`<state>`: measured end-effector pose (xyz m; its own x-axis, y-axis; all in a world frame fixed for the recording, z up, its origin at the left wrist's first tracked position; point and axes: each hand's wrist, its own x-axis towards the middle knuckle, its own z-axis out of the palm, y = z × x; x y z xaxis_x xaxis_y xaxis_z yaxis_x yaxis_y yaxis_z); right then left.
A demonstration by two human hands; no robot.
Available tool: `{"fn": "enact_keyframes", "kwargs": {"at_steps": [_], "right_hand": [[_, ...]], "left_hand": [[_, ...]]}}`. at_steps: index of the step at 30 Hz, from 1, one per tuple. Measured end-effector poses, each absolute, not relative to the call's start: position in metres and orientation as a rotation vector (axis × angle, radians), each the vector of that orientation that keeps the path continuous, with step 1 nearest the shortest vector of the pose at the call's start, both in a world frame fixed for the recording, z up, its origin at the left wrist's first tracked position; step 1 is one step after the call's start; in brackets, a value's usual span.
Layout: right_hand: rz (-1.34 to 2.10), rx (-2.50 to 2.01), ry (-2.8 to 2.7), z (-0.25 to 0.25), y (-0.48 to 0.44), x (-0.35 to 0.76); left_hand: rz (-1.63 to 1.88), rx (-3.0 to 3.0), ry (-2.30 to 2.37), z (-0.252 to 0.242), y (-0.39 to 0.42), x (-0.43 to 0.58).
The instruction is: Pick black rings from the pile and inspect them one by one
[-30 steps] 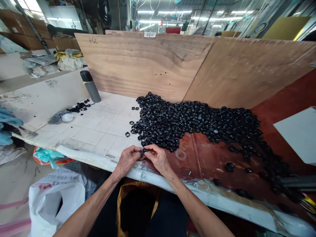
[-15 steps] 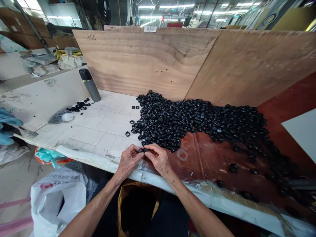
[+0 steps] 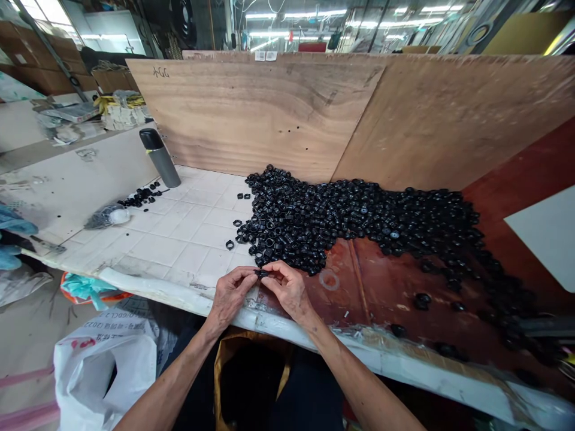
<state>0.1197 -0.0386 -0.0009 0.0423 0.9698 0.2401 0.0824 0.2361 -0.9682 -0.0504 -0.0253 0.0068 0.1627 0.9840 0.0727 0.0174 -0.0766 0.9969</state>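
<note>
Over the front edge of the table, my left hand [image 3: 232,294] and my right hand [image 3: 290,290] meet with their fingertips closed on small black parts [image 3: 261,273]. The parts touch one another between the two pinches; their exact shape is partly hidden by the fingers. Just behind my hands lies a large heap of black ring-shaped pieces [image 3: 309,215]. A single loose ring [image 3: 230,245] rests on the white tiled surface left of the heap.
A grey bottle [image 3: 162,161] with a black lid stands at the back left, near small black pieces [image 3: 141,196] and a plastic bag [image 3: 105,216]. A wooden board [image 3: 251,114] closes the back. Below the edge hang an open yellow-rimmed bag [image 3: 218,371] and a white sack [image 3: 103,371].
The black parts, seen apart at each hand's fingertips before, now touch in one line. The view has shifted slightly.
</note>
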Motion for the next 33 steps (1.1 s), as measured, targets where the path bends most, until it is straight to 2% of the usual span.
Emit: {"fn": "enact_keyframes", "kwargs": {"at_steps": [4, 13, 27, 33], "right_hand": [[0.916, -1.039, -1.315, -0.002, -0.037, 0.12], [0.912, -1.089, -1.36, -0.005, -0.04, 0.121], [0.831, -1.135, -1.532, 0.002, -0.046, 0.121], [0.585, -1.259, -1.624, -0.003, -0.043, 0.12]], "left_hand": [[1.205, 1.181, 0.979, 0.001, -0.024, -0.05], [1.134, 1.54, 0.96, -0.008, -0.023, -0.055], [1.099, 1.379, 0.953, -0.006, -0.028, -0.051], [1.04, 1.493, 0.961, -0.002, -0.028, -0.052]]}}
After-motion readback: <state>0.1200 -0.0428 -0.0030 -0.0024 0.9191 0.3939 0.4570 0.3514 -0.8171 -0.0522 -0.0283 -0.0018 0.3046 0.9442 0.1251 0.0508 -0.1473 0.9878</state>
